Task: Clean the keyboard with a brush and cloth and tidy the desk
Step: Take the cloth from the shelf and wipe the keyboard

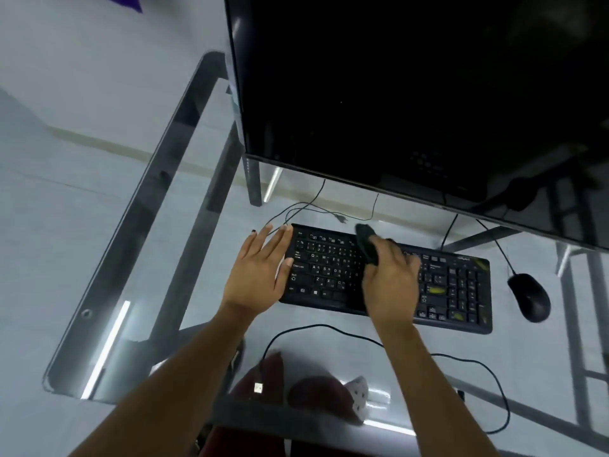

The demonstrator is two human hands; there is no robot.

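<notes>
A black keyboard point(454, 285) lies on the glass desk point(138, 258) below the monitor. My left hand point(260, 268) rests flat against the keyboard's left end, fingers straight. Over the middle keys, my right hand point(390, 278) grips a dark brush point(365, 242) that points up and away from me. Yellowish smudges show on the keyboard's right side, near the number pad. No cloth is in view.
A large dark monitor point(412, 94) fills the top right. A black mouse point(529, 296) sits right of the keyboard. Thin cables run behind the keyboard, and the keyboard's cable with a USB plug point(258, 387) loops near the desk's front edge. The desk's left edge is close.
</notes>
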